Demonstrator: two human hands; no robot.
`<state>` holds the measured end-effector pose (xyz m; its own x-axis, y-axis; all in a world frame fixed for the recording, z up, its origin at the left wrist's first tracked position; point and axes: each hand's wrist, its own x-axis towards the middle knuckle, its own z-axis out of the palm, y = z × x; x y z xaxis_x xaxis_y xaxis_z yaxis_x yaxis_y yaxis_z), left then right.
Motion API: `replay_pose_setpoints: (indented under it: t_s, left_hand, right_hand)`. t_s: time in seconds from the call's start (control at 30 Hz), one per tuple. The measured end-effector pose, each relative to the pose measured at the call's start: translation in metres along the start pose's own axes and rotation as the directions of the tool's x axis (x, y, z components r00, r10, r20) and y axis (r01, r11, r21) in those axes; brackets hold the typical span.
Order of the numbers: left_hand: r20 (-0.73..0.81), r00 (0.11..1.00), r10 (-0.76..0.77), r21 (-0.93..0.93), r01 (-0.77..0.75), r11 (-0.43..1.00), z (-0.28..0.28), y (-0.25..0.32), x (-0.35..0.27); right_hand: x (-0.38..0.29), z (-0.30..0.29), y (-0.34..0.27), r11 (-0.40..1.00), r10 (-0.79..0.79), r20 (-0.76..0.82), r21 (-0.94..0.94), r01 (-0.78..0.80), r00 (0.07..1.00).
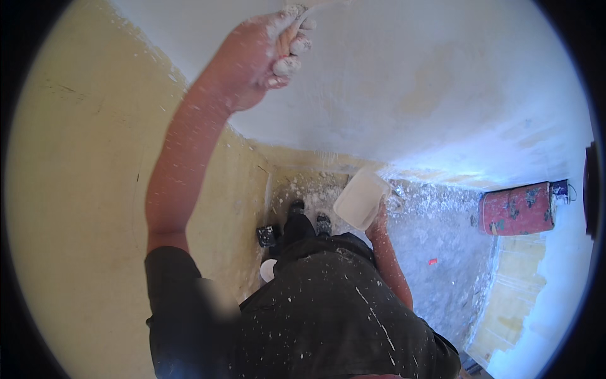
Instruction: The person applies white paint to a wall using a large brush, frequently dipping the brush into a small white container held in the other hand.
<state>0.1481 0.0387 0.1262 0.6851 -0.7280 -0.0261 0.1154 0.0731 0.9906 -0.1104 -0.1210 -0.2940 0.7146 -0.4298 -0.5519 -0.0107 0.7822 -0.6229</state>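
Observation:
My left hand (286,52), its fingertips caked in white compound, is raised at the top against the partly whitened wall (402,61). It grips a tool with a wooden handle (287,40); the tool's far end is blurred at the picture's top edge. My right hand (378,220) is low, in front of my body, and holds a pale rectangular plastic container (363,198) by its side. Part of that hand is hidden by the container.
A worn red drum (516,209) lies or stands by the right wall, with a dark blue can (560,192) at its end. A black box-like object (266,236) and a white round thing (268,270) are near my feet. A red scrap (432,261) lies on the splattered floor (440,237).

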Motion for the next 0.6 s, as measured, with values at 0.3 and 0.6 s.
replay_pose_setpoints:
  t_s: [0.3,0.6]
  left_hand:
    - [-0.337,0.923,0.186,-0.100,-0.232,0.968,-0.012,-0.291,0.079]
    - [-0.436,0.811,-0.389,0.090,0.470,0.878,-0.016,-0.491,0.025]
  right_hand:
    - [-0.001,0.003,0.001,1.000,-0.010,0.000,0.016,0.010,1.000]
    - [-0.001,-0.002,0.006,0.999,-0.054,0.008,-0.006,0.054,0.999]
